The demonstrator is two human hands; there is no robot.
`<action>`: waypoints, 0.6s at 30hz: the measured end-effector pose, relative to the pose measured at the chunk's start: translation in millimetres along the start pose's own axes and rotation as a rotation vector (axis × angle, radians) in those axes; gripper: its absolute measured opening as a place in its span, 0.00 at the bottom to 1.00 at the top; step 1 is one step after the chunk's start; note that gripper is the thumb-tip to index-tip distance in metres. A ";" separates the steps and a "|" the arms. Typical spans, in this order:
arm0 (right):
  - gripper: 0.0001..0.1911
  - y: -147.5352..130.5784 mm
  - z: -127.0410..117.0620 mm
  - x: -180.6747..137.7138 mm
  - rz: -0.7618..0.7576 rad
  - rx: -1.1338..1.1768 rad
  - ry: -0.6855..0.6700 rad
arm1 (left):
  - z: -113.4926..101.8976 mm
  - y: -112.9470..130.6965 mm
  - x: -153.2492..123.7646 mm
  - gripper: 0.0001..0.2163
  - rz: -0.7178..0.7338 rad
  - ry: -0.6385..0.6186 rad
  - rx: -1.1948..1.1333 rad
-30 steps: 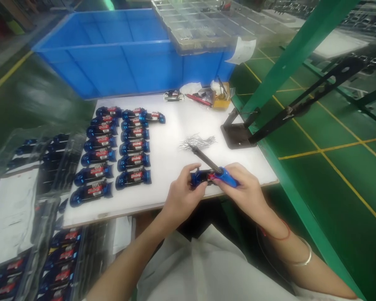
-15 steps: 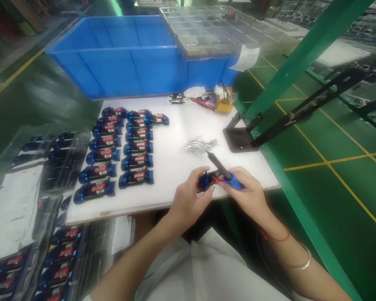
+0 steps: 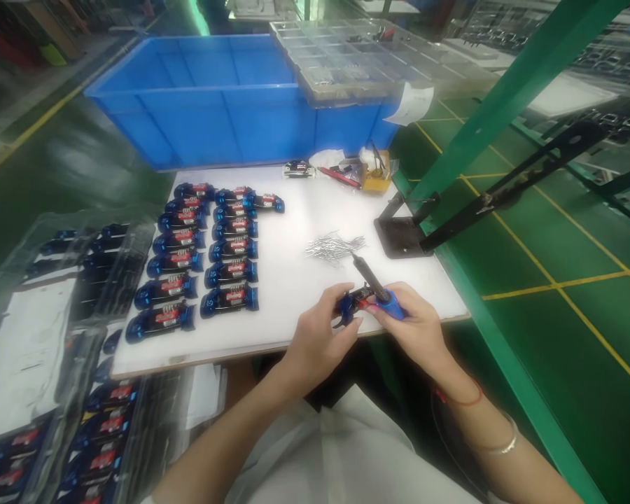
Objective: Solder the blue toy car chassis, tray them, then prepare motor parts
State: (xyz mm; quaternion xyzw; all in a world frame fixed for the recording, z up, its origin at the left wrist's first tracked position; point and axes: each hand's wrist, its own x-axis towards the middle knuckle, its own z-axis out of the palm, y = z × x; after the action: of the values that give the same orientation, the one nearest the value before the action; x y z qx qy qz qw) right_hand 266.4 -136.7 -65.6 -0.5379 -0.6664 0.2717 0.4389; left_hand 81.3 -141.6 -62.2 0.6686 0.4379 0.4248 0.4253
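Since a second ago we've swung the blue-handled tool (image 3: 374, 283) rightward, our right hand (image 3: 416, 323) wrapped round it; our left hand's grip (image 3: 323, 334) pinches the blue part (image 3: 346, 305) by the worktop's (image 3: 288, 266) near edge.

Stretches away as glossy green floor (image 3: 535, 329), crossed by straight yellow lines (image 3: 557, 285), behind a slanting green metal post (image 3: 514, 98).
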 end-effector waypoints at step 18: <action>0.06 14.1 4.1 0.9 -0.075 0.014 0.036 | 7.3 0.9 0.4 0.19 0.085 0.082 0.006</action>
State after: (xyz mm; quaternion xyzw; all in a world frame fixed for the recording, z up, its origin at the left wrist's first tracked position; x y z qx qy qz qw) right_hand 269.6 -131.5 -79.0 -0.5143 -0.6763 0.2498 0.4645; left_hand 88.5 -142.9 -63.3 0.6697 0.4274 0.4682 0.3868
